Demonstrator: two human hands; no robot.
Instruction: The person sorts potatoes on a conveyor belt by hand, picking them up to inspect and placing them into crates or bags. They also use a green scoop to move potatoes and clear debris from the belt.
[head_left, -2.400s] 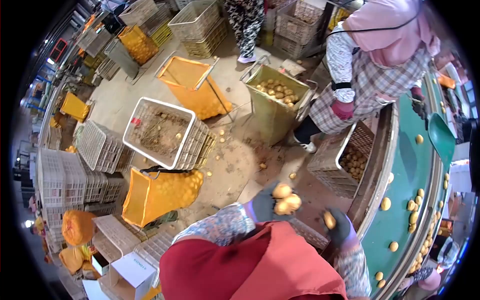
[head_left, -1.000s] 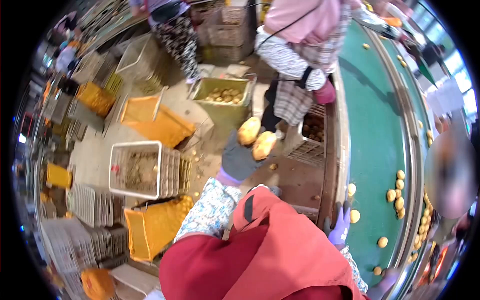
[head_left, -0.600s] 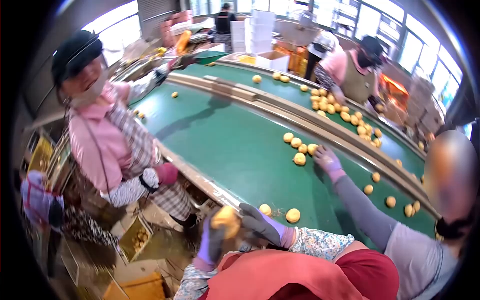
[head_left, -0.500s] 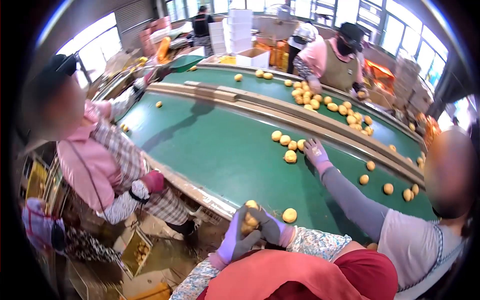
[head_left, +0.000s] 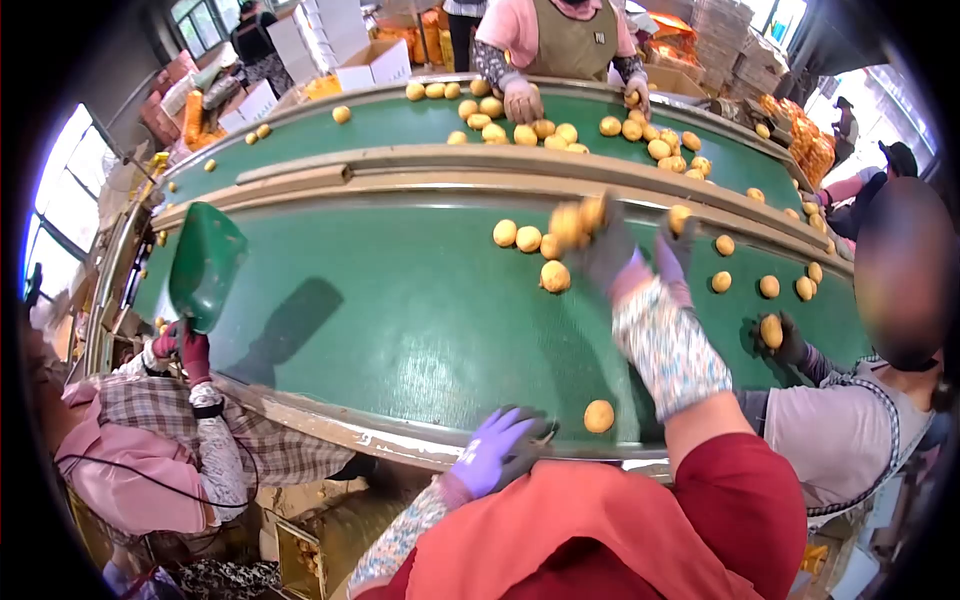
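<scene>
My right hand (head_left: 608, 250), in a purple and grey glove, reaches across the green belt (head_left: 400, 330) toward its far rail. Blurred yellow potatoes (head_left: 568, 224) are at its fingers, smeared along with the hand. Several sharp-looking potatoes (head_left: 528, 238) lie just left of it. My left hand (head_left: 496, 450), gloved alike, is over the belt's near edge with its fingers apart and no potato in it. A single potato (head_left: 599, 416) lies on the belt to the right of that hand.
At right, a co-worker's gloved hand (head_left: 788, 343) holds a potato; another purple-gloved hand (head_left: 674, 255) is beside my right forearm. A person at left holds a green scoop (head_left: 205, 268) over the belt. Beyond the wooden divider (head_left: 420, 160), another person handles potatoes.
My hands were together at the near edge around potatoes; the right has swung out to the far rail with potatoes. The view has turned right, and the scoop is now over the belt.
</scene>
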